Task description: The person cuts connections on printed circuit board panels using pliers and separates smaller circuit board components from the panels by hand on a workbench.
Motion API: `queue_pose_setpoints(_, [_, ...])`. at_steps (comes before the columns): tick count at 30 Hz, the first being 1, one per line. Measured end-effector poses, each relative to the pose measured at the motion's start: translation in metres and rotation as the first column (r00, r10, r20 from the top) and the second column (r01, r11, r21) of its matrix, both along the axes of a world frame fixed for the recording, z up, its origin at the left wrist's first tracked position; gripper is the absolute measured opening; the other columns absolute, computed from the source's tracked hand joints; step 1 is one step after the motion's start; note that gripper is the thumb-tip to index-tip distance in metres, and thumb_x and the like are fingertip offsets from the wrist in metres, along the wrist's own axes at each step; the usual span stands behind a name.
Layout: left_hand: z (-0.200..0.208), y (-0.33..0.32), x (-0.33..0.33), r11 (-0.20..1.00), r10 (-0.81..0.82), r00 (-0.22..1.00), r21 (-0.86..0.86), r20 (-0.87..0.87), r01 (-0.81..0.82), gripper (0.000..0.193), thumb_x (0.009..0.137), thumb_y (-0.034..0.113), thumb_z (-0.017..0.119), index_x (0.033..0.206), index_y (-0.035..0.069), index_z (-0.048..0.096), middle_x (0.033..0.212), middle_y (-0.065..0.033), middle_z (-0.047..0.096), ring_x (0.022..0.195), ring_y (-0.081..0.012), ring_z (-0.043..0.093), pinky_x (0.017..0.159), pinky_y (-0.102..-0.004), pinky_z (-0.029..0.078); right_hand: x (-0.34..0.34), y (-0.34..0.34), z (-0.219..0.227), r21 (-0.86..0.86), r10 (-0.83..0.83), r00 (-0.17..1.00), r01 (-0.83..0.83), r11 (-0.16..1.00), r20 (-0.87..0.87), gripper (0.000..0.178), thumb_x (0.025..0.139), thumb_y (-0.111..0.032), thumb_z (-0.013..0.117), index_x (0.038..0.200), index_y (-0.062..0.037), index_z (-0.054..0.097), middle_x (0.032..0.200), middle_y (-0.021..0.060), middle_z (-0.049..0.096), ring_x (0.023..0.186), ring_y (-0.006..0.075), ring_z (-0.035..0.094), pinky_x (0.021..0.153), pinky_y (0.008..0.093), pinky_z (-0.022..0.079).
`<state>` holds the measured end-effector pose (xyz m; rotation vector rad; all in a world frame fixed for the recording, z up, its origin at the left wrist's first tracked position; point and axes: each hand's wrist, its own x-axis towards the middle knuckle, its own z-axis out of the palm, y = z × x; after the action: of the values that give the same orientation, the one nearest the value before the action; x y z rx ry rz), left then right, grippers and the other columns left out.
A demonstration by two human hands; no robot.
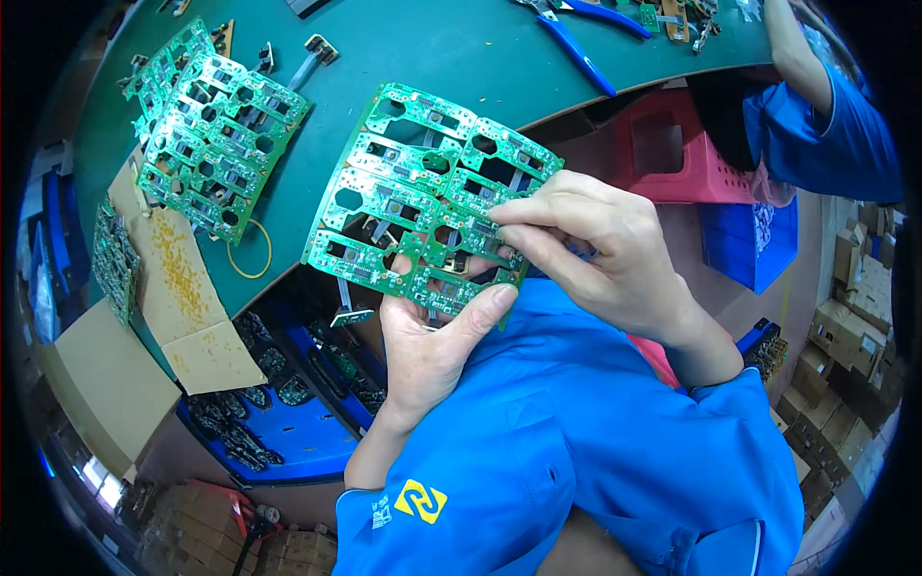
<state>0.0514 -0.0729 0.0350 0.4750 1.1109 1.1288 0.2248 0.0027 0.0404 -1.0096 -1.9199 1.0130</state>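
A green work surface (413,43) runs across the far side of the room from where I stand; at its left edge a dense circuit board (116,264) stands tilted by a cardboard sheet (206,353) strewn with orange bits; next come overlapping green panels (213,149), a yellow band (270,254) just beside them, and, lower down, a blue tray (298,444) of dark parts; in the middle, held up tilted at the bench's near edge, is the green circuit panel (440,200); the left hand (427,350) grips its near edge, thumb on top, fingers beneath; blue-handled pliers (576,56) lie beyond; the right hand (610,235) pinches thumb and forefinger together at the panel's face, though I cannot tell what is between the tips; rightward stand a pink stool (696,171) and a blue bin (730,254), near another person's blue sleeve (831,134).
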Motion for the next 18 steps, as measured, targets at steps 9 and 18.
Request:
queue_pose_setpoints(9, [0.003, 0.004, 0.003, 0.998, 0.056, 0.998, 0.004, -0.024, -0.055, 0.043, 0.082, -0.006, 0.074, 0.121, 0.001, 0.056, 0.105, -0.0083, 0.068, 0.091, -0.0167, 0.067, 0.082, -0.0258, 0.055, 0.050, -0.012, 0.001, -0.662, -0.172, 0.944, -0.061, 0.747, -0.281, 0.011, 0.080, -0.005, 0.048, 0.072, -0.0044, 0.055, 0.065, 0.0014, 0.051, 0.055, 0.0088, 0.038, 0.050, 0.0204, 0.028])
queue_pose_setpoints(18, [0.006, 0.004, 0.009, 0.998, 0.051, 0.996, -0.045, -0.068, -0.054, 0.049, 0.080, -0.009, 0.073, 0.123, 0.003, 0.054, 0.105, -0.0093, 0.068, 0.092, -0.0189, 0.068, 0.083, -0.0285, 0.055, 0.087, -0.030, -0.041, -0.889, -0.576, 0.740, -0.064, 0.453, -0.347, 0.024, 0.103, -0.019, 0.054, 0.098, 0.0007, 0.066, 0.073, 0.0039, 0.058, 0.060, 0.0093, 0.056, 0.050, 0.0191, 0.042])
